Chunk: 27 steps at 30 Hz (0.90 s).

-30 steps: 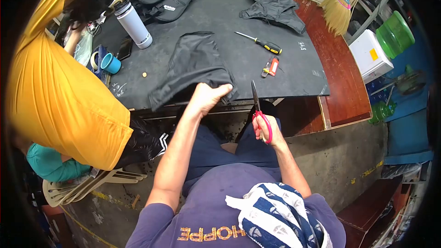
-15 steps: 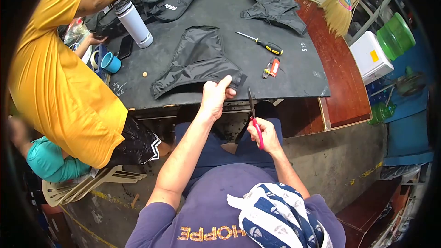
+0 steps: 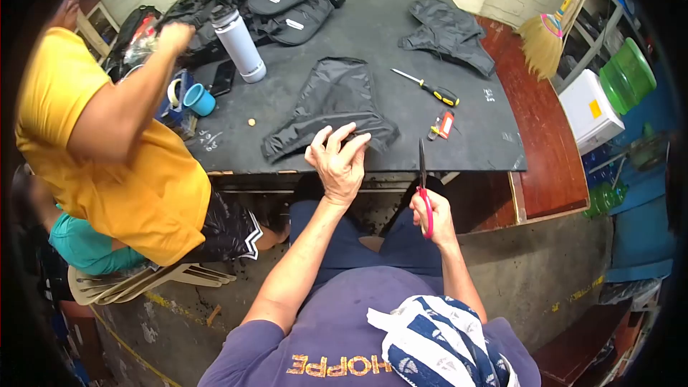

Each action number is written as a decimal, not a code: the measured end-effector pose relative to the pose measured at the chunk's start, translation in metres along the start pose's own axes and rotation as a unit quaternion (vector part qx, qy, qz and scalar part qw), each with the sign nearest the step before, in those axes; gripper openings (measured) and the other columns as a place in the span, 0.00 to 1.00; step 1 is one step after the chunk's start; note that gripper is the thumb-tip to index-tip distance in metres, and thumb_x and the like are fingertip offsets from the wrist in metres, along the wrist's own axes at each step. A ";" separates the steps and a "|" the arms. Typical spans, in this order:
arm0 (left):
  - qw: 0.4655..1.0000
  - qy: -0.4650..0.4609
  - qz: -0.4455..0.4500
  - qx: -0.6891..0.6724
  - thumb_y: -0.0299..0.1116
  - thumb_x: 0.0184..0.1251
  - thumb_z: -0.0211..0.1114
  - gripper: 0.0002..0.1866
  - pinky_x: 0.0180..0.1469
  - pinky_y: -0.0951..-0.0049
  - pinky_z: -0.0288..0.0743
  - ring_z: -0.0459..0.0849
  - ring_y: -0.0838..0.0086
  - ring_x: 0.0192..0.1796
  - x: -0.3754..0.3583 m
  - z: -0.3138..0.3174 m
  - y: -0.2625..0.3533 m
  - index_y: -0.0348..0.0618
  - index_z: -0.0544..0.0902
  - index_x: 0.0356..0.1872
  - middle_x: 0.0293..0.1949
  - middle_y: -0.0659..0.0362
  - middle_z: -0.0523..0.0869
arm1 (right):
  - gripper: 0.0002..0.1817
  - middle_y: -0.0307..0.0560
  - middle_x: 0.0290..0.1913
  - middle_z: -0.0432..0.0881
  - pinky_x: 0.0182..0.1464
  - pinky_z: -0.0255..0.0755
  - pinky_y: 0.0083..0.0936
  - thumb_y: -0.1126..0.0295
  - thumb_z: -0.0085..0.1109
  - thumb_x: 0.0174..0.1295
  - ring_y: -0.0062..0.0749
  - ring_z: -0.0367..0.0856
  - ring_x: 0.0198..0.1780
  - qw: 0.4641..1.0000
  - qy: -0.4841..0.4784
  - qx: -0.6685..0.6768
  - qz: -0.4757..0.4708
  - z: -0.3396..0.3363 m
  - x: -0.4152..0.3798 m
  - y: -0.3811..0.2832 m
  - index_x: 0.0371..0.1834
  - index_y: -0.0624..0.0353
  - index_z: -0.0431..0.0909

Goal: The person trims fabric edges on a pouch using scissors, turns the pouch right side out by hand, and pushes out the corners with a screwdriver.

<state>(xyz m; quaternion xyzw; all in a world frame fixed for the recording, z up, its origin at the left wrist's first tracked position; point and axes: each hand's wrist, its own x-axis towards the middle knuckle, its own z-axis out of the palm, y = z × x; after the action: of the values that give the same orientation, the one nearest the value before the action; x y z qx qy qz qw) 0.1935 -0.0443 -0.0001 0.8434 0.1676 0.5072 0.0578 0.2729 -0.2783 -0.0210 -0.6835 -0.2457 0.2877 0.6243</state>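
Note:
A black fabric piece (image 3: 335,93) lies on the dark table near its front edge. Over its lower edge is my left hand (image 3: 339,165), fingers spread and bent, holding nothing that I can see. My right hand (image 3: 435,216) grips the pink handles of the scissors (image 3: 428,204), whose blades point up at the table edge and look closed. To the right of the fabric lie a yellow-and-black screwdriver (image 3: 438,94) and a small red-and-white item (image 3: 446,125). A second black fabric piece (image 3: 450,32) rests farther back.
On the left stands a person in a yellow shirt (image 3: 143,179), one arm raised over the table (image 3: 287,64). Black bags (image 3: 290,11), a pale bottle (image 3: 242,46) and a blue cup (image 3: 199,99) stand there. Another person in teal (image 3: 89,244) is lower left.
My left hand has let go of the fabric's edge and its fingers have spread. The scissors are now more upright. The yellow-shirted person's arm has moved off the bags and up. The view has shifted.

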 end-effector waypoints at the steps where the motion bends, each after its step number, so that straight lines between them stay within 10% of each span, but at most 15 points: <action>1: 0.997 0.057 -0.041 -0.015 0.32 0.71 0.73 0.12 0.67 0.51 0.66 0.83 0.60 0.57 0.012 0.004 -0.005 0.42 0.87 0.51 0.52 0.54 0.90 | 0.19 0.33 0.20 0.76 0.23 0.66 0.17 0.55 0.61 0.80 0.15 0.73 0.20 1.000 0.004 -0.015 0.008 -0.001 -0.003 -0.004 0.34 0.58 0.80; 6: 0.909 0.262 -0.252 -0.205 0.30 0.79 0.65 0.08 0.53 0.61 0.76 0.85 0.59 0.45 0.107 -0.011 -0.034 0.35 0.85 0.48 0.44 0.48 0.89 | 0.17 0.33 0.23 0.78 0.24 0.67 0.18 0.57 0.66 0.77 0.16 0.74 0.21 1.000 0.020 0.015 0.016 -0.011 -0.008 0.018 0.35 0.58 0.82; 11: 0.910 0.264 -0.166 -0.274 0.28 0.80 0.63 0.07 0.42 0.73 0.77 0.82 0.78 0.37 0.189 -0.091 -0.051 0.32 0.84 0.44 0.34 0.59 0.87 | 0.17 0.33 0.22 0.77 0.24 0.66 0.18 0.56 0.65 0.77 0.15 0.73 0.20 1.000 0.024 0.006 0.018 -0.010 -0.011 0.007 0.35 0.58 0.81; 14: 0.944 0.006 -0.066 -0.322 0.27 0.77 0.67 0.07 0.40 0.77 0.75 0.78 0.85 0.36 0.203 -0.131 -0.035 0.33 0.85 0.39 0.30 0.66 0.85 | 0.21 0.33 0.19 0.77 0.22 0.65 0.17 0.52 0.59 0.81 0.15 0.72 0.18 0.999 -0.013 0.029 0.034 -0.012 -0.011 0.004 0.36 0.58 0.80; 17: 0.856 -0.357 -0.038 -0.371 0.28 0.75 0.71 0.08 0.39 0.78 0.74 0.77 0.87 0.34 0.203 -0.141 -0.017 0.35 0.86 0.36 0.28 0.69 0.84 | 0.22 0.33 0.23 0.77 0.27 0.68 0.17 0.48 0.60 0.79 0.15 0.74 0.23 0.996 -0.069 0.060 0.010 -0.009 -0.009 0.003 0.39 0.58 0.80; 21: 0.707 -0.499 -0.123 -0.486 0.30 0.75 0.72 0.08 0.39 0.78 0.74 0.77 0.88 0.34 0.162 -0.077 -0.032 0.36 0.87 0.37 0.30 0.70 0.84 | 0.25 0.33 0.29 0.78 0.35 0.71 0.18 0.43 0.62 0.77 0.15 0.76 0.30 0.990 -0.109 0.080 -0.026 0.010 0.003 0.012 0.44 0.58 0.79; 27: 0.642 -0.481 -0.189 -0.566 0.32 0.76 0.73 0.09 0.40 0.79 0.75 0.79 0.88 0.36 0.132 -0.043 -0.026 0.36 0.88 0.38 0.32 0.70 0.86 | 0.33 0.35 0.34 0.77 0.41 0.71 0.20 0.33 0.62 0.72 0.18 0.76 0.36 0.986 -0.137 0.073 -0.063 0.030 0.019 0.004 0.46 0.57 0.78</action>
<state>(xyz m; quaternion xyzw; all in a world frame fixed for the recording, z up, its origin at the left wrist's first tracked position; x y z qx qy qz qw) 0.2071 0.0224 0.1237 0.7209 -0.0476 0.0037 0.6914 0.2654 -0.2440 -0.0278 -0.5734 -0.3499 0.3553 0.6501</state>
